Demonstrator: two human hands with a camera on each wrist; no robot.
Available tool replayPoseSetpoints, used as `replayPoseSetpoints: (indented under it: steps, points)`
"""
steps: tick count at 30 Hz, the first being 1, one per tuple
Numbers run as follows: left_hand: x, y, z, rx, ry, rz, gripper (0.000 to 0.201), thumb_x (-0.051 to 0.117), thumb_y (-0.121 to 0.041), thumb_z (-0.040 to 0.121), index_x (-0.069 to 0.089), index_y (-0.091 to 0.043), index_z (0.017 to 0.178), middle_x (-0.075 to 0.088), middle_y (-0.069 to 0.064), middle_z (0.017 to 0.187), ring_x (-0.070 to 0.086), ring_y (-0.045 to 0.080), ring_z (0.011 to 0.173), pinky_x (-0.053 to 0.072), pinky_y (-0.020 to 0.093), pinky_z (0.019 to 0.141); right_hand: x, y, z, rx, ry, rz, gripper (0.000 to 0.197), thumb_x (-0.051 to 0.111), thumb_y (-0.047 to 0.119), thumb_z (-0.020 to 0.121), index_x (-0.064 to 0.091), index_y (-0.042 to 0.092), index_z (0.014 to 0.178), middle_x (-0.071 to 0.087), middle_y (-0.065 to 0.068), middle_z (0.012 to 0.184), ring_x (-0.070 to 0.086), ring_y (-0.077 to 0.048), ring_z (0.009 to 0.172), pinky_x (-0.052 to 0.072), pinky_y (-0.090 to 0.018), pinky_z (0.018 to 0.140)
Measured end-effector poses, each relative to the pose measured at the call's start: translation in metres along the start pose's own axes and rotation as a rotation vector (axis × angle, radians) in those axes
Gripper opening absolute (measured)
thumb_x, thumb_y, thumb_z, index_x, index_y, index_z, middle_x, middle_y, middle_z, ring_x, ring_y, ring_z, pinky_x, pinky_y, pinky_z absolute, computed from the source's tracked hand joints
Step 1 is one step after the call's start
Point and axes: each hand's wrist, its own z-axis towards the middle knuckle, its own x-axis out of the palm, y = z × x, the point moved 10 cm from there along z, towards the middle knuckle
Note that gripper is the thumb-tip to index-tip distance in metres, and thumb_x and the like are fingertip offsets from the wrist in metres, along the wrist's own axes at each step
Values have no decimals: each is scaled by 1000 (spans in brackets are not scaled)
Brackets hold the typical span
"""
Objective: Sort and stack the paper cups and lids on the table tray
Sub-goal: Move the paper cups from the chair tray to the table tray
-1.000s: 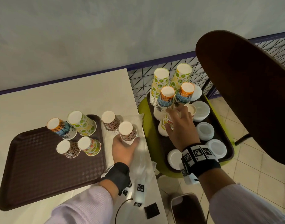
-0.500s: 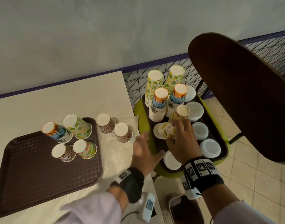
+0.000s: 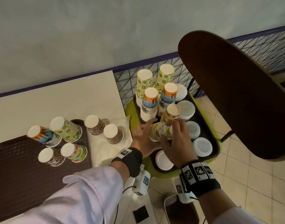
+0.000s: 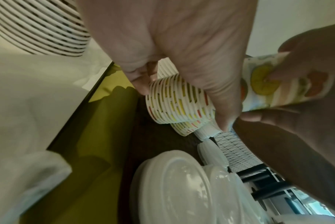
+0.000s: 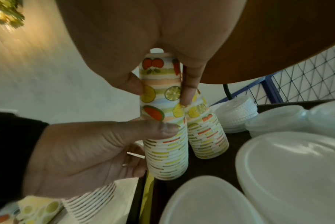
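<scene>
1. The right hand pinches the top of the fruit cup stack.
2. The left hand holds its bottom rims.
3. The stack leans, over the side tray.
4. It may be lifted; hard to tell.

Both forearms reach forward over the side tray, in pale sleeves with black wristbands. Right hand above, fingers and thumb pinched on the upper part of a fruit-print cup stack. Left hand lower, thumb and fingers curled round the same stack's ribbed rims.
</scene>
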Motion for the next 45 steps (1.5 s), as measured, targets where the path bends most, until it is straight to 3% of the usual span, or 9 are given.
replayPoseSetpoints:
  steps: [8, 10, 13, 16, 23, 30, 36, 41, 45]
  points:
    - [-35, -14, -28, 8, -27, -563, 65, 89, -20, 81, 56, -33, 136, 72, -12, 124, 67, 10, 118, 55, 22, 94, -23, 51, 7, -171, 55, 177, 60, 64, 32, 94, 35, 23, 145, 45, 1, 143, 54, -12, 120, 53, -26, 91]
    - [-44, -9, -33, -49, -47, -593, 64, 92, -27, 77, 57, -42, 128, 73, -24, 113, 67, -4, 108, 51, 12, 88, -42, 35, 13, -42, -72, 300, 47, 58, 25, 98, 37, 25, 141, 50, 6, 136, 58, -3, 108, 52, -23, 84]
    - [-49, 5, -41, -148, -87, -693, 89, 93, -52, 59, 57, -35, 138, 73, -18, 122, 67, 2, 115, 50, 32, 108, -47, -26, 23, 311, -236, 365, 43, 54, 19, 100, 37, 28, 138, 53, 5, 132, 59, -1, 99, 52, -30, 83]
    - [-55, 6, -51, -144, -99, -754, 94, 93, -58, 58, 57, -29, 140, 72, -12, 129, 65, 10, 122, 46, 43, 113, -13, -73, 37, 528, -72, 252, 59, 63, 31, 96, 32, 23, 145, 47, -9, 145, 58, -22, 119, 52, -43, 99]
    - [-61, -2, -72, -165, -74, -694, 67, 80, -48, 71, 55, -38, 133, 70, -34, 114, 65, -12, 105, 50, 40, 106, 38, -96, 64, 541, 53, 135, 80, 78, 36, 82, 33, 10, 143, 49, -16, 140, 50, -35, 128, 45, -43, 101]
    - [-68, 3, -86, -166, -108, -688, 85, 76, -56, 65, 53, -29, 142, 68, -22, 125, 66, -8, 106, 56, 22, 91, 52, -104, 62, 528, 10, 175, 80, 81, 40, 79, 34, 23, 141, 57, -6, 138, 56, -34, 125, 48, -41, 97]
    - [-67, 17, -98, -201, -95, -666, 89, 84, -63, 67, 54, -28, 143, 69, -15, 131, 67, 6, 115, 54, 38, 103, 49, -92, 62, 409, -6, 109, 74, 79, 28, 79, 38, 20, 139, 53, -15, 134, 50, -38, 123, 46, -40, 91]
    - [-69, 38, -116, -193, -101, -638, 87, 86, -60, 61, 59, -29, 138, 72, -17, 127, 67, 3, 118, 53, 19, 98, 33, -88, 50, 388, -75, 84, 79, 82, 28, 74, 40, 21, 140, 53, -15, 127, 49, -36, 117, 39, -34, 86]
    - [-79, 66, -136, -228, -148, -565, 84, 88, -59, 59, 66, -22, 131, 76, -11, 121, 70, 6, 115, 53, 24, 103, 19, -79, 33, 378, -159, 163, 78, 83, 29, 72, 41, 29, 138, 49, -11, 125, 49, -31, 116, 39, -32, 89]
